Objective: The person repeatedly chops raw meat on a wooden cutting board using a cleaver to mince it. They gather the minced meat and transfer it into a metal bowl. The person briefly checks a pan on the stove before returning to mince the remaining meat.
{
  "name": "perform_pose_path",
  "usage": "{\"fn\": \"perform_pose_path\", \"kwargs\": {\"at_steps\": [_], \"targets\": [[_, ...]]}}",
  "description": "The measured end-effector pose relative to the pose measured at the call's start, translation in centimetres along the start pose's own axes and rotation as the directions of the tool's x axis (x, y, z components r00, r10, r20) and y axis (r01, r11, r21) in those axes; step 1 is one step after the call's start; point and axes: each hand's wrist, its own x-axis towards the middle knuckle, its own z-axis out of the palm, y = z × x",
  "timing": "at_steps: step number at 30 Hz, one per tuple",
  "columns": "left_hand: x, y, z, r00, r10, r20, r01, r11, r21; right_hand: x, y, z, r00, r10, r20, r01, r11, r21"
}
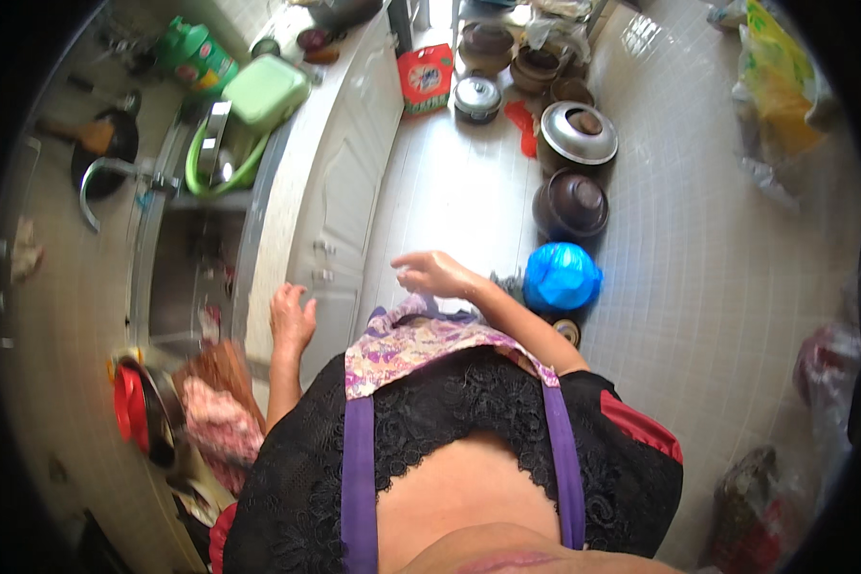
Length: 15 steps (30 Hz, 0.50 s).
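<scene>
My left hand [292, 316] hangs near the front edge of the counter [276, 247], its fingers apart and nothing in it. Beside it, in the counter, is the metal sink [194, 280]. Its faucet [118, 168] arches at the far side. My right hand [436, 274] is raised in front of my body, wet-looking and holding nothing, with the fingers loosely spread. Just below that hand is the floral apron [409, 351] with purple straps. A light green basin [194, 161] with metal ware in it sits at the sink's far end.
White cabinet doors [337, 179] line the left. Along the right wall stand a brown lidded pot [570, 204], a metal-lidded pot [581, 136] and a blue plastic bag [561, 276]. A red detergent bag [425, 79] is on the floor ahead. A wooden cutting board [222, 366] leans at lower left.
</scene>
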Motion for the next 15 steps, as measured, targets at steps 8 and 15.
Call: {"fn": "perform_pose_path", "kwargs": {"at_steps": [8, 15], "targets": [[26.1, 14.2, 2.5, 0.906, 0.422, 0.038, -0.403, 0.885, -0.233, 6.2, 5.1, -16.1, 0.926, 0.274, -0.26, -0.048, 0.768, 0.639], [41.5, 22.3, 7.9, 0.829, 0.553, 0.084, -0.511, 0.809, -0.29, 10.0, 12.0, -31.3, 0.851, 0.417, -0.32, 0.129, 0.425, 0.896]]}}
